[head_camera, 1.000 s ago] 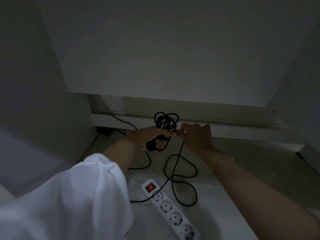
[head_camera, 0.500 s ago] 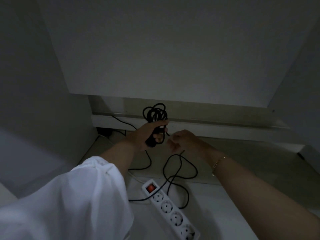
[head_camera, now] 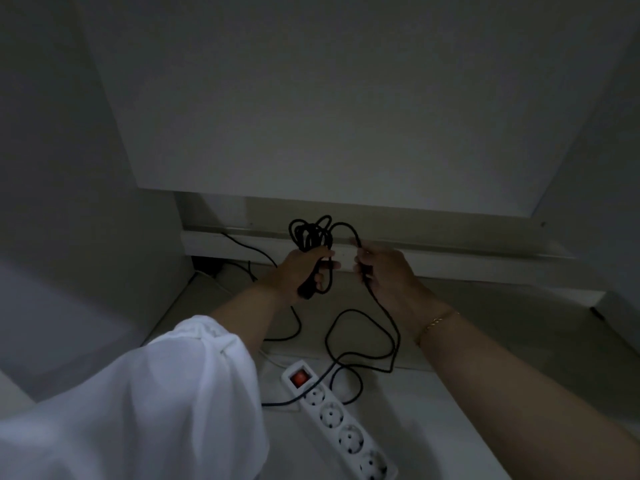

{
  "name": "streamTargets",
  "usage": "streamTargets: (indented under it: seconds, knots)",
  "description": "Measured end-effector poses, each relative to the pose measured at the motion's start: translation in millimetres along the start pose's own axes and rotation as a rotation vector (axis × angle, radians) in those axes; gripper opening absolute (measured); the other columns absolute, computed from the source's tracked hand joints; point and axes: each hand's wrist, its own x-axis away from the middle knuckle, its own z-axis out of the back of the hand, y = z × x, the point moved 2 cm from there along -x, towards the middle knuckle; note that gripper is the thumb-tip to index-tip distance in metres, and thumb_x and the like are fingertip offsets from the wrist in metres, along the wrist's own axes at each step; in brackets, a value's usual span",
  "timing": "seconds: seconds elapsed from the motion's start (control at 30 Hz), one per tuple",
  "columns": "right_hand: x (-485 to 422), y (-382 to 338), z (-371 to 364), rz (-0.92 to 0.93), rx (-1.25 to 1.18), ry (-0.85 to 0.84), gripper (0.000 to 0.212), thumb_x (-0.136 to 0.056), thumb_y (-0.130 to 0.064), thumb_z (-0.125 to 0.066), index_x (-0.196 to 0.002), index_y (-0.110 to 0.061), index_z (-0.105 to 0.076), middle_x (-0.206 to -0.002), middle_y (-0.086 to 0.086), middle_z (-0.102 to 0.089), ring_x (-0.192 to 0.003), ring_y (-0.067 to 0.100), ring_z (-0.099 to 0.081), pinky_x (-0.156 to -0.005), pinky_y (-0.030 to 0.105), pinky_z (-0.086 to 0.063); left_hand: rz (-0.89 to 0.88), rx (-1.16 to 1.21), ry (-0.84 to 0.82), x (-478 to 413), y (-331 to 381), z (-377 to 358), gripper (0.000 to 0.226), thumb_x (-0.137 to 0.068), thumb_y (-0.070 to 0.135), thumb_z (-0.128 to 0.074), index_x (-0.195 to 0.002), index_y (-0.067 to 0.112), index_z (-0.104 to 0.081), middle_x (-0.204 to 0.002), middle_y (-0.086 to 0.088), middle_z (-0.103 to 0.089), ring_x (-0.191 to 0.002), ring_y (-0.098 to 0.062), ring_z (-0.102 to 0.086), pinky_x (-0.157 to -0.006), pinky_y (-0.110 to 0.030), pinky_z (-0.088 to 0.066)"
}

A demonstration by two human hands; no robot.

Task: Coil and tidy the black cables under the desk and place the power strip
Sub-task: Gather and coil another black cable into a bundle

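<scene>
Black cable (head_camera: 381, 313) coils bunched in the left hand's (head_camera: 298, 271) curled fingers. The right hand (head_camera: 384, 271) pinched its loose run. A power strip (head_camera: 341, 427) lay below.

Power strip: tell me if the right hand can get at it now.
Probably, once freed: the right hand pinches the cable, while the strip lies open on the floor below it, only slack cable crossing its switch end.
</scene>
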Motion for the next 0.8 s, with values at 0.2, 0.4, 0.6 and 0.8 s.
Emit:
streamTargets:
  seconds: [0.2, 0.4, 0.6, 0.8]
  knots:
    - [1, -9, -10, 0.045, 0.009, -0.12, 0.017, -0.088, -0.001, -0.057, -0.104, 0.001, -0.063, -0.071, 0.002, -0.058, -0.063, 0.012, -0.054, -0.063, 0.022, -0.046, 0.052, -0.168, -0.009, 2, -5, 12, 0.016, -0.087, 0.032, -0.064, -0.087, 0.017, -0.06, -0.06, 0.001, -0.063, -0.036, -0.008, -0.038, -0.04, -0.019, -0.034]
    - [11, -9, -15, 0.051, 0.179, -0.232, 0.012, -0.085, -0.013, -0.065, -0.073, -0.014, -0.062, -0.064, 0.002, -0.059, -0.06, 0.011, -0.056, -0.059, 0.021, -0.045, 0.036, -0.224, -0.082, 10, -6, 5, 0.024, -0.092, 0.035, -0.055, -0.08, 0.015, -0.059, -0.066, -0.001, -0.051, -0.039, -0.007, -0.037, -0.041, -0.018, -0.032]
    - [15, 0, -14, 0.037, 0.335, -0.092, 0.042, -0.078, -0.032, -0.074, -0.055, -0.013, -0.045, -0.054, 0.005, -0.055, -0.045, 0.013, -0.045, -0.041, 0.013, -0.036, 0.02, -0.177, -0.263, 13, -5, -6, 0.038, -0.096, 0.048, -0.041, -0.088, 0.015, -0.059, -0.069, -0.002, -0.05, -0.052, -0.009, -0.037, -0.047, -0.018, -0.034]
    - [20, -9, -20, 0.166, 0.442, 0.038, 0.043, -0.084, -0.035, -0.066, -0.058, -0.011, -0.041, -0.049, 0.002, -0.042, -0.025, 0.0, -0.042, -0.033, 0.013, -0.031, 0.079, -0.015, -0.293, 13, -5, -11, 0.052, -0.089, 0.063, -0.032, -0.106, 0.023, -0.062, -0.054, 0.005, -0.04, -0.043, -0.006, -0.03, -0.039, -0.016, -0.03]
